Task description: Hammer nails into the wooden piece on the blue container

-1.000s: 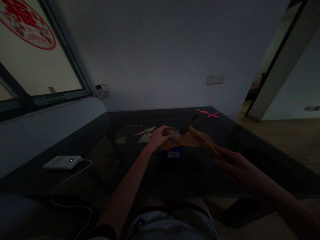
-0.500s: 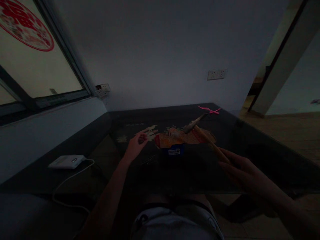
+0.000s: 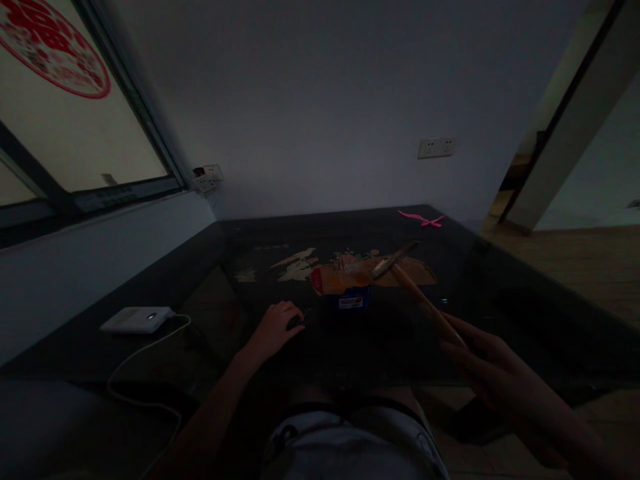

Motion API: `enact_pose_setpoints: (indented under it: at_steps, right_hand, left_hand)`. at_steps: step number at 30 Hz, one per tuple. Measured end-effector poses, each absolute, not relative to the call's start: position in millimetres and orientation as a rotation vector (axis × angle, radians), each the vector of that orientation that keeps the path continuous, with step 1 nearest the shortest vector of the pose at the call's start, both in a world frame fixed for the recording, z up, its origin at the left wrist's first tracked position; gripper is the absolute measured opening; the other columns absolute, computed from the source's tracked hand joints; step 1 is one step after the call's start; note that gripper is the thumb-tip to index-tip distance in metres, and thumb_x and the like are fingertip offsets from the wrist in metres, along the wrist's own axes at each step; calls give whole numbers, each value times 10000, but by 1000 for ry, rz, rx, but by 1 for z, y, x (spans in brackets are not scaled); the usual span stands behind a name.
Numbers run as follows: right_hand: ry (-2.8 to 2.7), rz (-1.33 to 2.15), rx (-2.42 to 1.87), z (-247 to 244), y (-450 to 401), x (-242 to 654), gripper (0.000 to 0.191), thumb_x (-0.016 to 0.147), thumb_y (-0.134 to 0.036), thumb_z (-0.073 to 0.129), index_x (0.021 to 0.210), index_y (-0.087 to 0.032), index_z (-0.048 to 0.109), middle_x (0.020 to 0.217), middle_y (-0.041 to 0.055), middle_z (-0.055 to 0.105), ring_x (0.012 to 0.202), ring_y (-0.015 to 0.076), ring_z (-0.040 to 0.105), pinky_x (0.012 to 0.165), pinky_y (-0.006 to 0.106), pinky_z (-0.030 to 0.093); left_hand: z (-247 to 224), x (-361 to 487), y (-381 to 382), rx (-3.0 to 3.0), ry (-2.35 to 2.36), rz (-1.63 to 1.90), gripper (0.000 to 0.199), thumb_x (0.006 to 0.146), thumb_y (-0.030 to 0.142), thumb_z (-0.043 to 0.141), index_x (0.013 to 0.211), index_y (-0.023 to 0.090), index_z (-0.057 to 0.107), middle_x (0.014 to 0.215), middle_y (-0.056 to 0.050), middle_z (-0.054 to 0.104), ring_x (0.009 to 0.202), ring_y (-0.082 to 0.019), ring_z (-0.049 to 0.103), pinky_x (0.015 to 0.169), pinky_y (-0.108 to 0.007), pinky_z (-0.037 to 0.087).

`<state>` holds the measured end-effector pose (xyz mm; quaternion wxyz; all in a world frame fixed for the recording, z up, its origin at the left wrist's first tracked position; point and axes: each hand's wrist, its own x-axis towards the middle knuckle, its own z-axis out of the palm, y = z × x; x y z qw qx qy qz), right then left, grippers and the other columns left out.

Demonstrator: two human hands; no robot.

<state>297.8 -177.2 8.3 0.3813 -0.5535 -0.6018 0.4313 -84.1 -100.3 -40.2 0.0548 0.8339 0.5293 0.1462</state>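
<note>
My right hand (image 3: 483,353) is closed around the wooden handle of a claw hammer (image 3: 423,303). The hammer's metal head is over the right part of an orange patterned cardboard piece (image 3: 333,279). Below that cardboard sits a small blue box (image 3: 353,300). Several thin upright things, like nails, stick up near the cardboard's middle; the dim light blurs them. To the left of the box, my left hand (image 3: 277,327) rests low at the tabletop, fingers curled and thumb close to the fingertips. A thin sliver shows just past its fingertips; what lies between them is hidden.
A dark glossy table (image 3: 400,360) with a printed bird and flower pattern stands against the wall. At left lies a white power bank (image 3: 137,320) with a white cable (image 3: 127,360). A pink ribbon (image 3: 423,219) lies at the far right edge.
My left hand has come back toward me from beside the bird pattern, down to where thin metal pieces lay. The hammer's head has dipped slightly, still in my right hand.
</note>
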Motion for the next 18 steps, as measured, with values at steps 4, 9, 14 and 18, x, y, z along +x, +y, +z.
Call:
enact_pose_setpoints:
  at_steps: [4,9,14,18]
  right_hand:
    - [-1553,1103,-1372,7,-175,297,556,788,-415,589,1320,-274,510,934,46,720,829,273,671,699,348,573]
    - [-1555,1062,-1389,8,-176,299,561,793,-435,591,1307,-222,523,1182,67,647,1086,299,584,889,373,505]
    - [-1510,1150,-1368,14,-181,295,563,815,-430,564,1332,-219,489,1225,60,621,1133,276,559,909,341,495]
    - [-1481,1128,-1353,15,-182,293,543,800,-410,584,1304,-217,525,1082,53,693,1052,267,609,843,314,531]
  left_hand:
    - [-41,-73,-94,2614,1614,357,110,823,279,584,881,193,620,956,-41,608,941,-199,539,811,-327,375]
    - [-37,-62,-93,2728,1647,157,69,815,204,561,814,164,617,888,-62,618,886,-207,554,788,-336,375]
    - [-26,-51,-101,2733,1590,118,80,804,166,528,798,156,607,866,-64,639,833,-194,576,769,-321,392]
    - [-7,-47,-111,2518,1519,364,112,780,154,534,857,176,612,797,-15,656,744,-151,598,711,-261,426]
